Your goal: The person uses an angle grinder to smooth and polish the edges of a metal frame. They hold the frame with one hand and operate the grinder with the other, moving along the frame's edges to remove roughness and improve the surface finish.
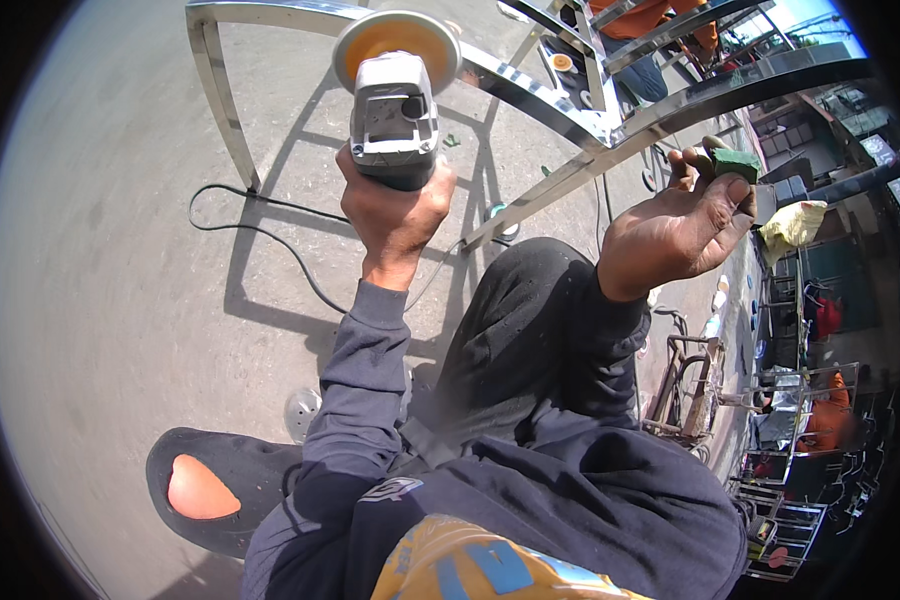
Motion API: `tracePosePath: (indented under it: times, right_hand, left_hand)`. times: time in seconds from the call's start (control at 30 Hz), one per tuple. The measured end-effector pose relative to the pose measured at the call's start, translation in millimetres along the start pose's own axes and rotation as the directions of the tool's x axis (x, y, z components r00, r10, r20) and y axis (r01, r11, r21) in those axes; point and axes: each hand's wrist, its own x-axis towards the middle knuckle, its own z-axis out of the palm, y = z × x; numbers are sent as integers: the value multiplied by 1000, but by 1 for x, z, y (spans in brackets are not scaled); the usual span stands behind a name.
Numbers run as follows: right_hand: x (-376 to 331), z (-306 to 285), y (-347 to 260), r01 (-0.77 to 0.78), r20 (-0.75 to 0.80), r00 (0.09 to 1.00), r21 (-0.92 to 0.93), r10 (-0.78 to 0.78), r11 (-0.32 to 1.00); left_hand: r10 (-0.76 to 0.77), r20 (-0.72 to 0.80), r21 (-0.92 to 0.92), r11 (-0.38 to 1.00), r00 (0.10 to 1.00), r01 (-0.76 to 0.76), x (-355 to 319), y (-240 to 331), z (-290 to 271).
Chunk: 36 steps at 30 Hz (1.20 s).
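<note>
While your left hand [398, 222] grips the grey-and-black angle grinder [394, 118] in the upper middle of the frame, its fingers are wrapped around the dark body and holding it firmly, with the round, orange-faced disc [400, 32] at the far end near the top edge. Your right hand [678, 232], right of centre and higher up, is turned with its fingertips together, pinching the small, green, rough-edged block [736, 165] between thumb and fingers. Behind the grinder, the shiny square-tube metal frame [530, 97] runs from the upper left toward the upper right; the disc overlaps one of its rails in the view, and you cannot tell from this angle whether the two touch. Left of your left wrist, the thin black cable [300, 207] loops over the grey concrete floor [100, 280]. Just to the right of your right hand shows the crumpled pale-yellow cloth-like piece [793, 227]. Below centre you have your dark trouser leg [515, 310] bent, and left of it lies the grey perforated shoe [301, 412]. Another person in orange clothing [638, 22] is partly visible at the upper right, beyond the frame.
</note>
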Motion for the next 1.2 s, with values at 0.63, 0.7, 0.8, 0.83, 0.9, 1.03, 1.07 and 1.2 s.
tracePosePath:
  times: [0.63,0.7,0.8,0.83,0.9,1.03,1.07,1.2]
  right_hand:
    - [-28,37,18,-234,138,964,44,226,971]
    - [-30,36,19,-243,160,958,13,238,970]
    - [-31,37,21,-235,205,949,-42,238,971]
    - [-31,38,22,-225,215,948,-67,234,972]
    - [-34,41,26,-233,200,949,-80,245,969]
    - [-39,45,30,-198,214,949,-174,233,965]
    - [-40,46,30,-174,238,946,-198,220,965]
    - [-48,54,29,-164,301,929,-196,218,967]
  left_hand:
    - [-1,-97,40,999,995,5,27,-11,-24]
    - [-39,-105,-11,999,994,38,52,-22,-39]
    - [2,-224,33,999,975,5,95,-40,-67]
    - [-21,-263,22,999,965,27,107,-44,-75]
    - [-95,-256,43,993,962,109,128,-54,-91]
    - [-273,-189,-98,961,943,259,144,-60,-108]
    - [-244,-186,-157,964,952,217,143,-61,-107]
    - [-349,-198,-262,919,916,294,126,-63,-107]
